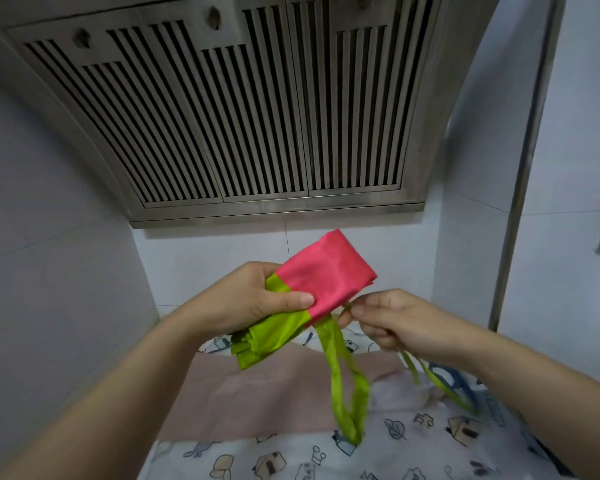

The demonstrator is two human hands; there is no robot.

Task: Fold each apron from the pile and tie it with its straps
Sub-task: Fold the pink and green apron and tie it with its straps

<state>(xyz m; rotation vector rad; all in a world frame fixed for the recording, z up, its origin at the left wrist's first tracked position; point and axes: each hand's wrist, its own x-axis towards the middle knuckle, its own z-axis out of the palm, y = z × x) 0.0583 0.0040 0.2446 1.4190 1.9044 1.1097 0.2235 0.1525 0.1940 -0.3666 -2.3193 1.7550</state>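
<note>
While the left hand (253,299) grips the folded pink-and-green fabric apron (312,289) below the slatted steel extractor hood (222,116), the right hand (392,320) pinches its thin green straps (335,379), which dangle over a white house-printed apron pile (291,459).

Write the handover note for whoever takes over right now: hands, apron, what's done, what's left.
Left hand grips the folded pink-and-green apron, held up in the air.
Right hand pinches its green straps close to the bundle; the rest hangs loose.
Done: this apron is folded.
Left: wrap and tie the straps, then work through the pile below, a pale pink cloth and a house-print cloth.
</note>
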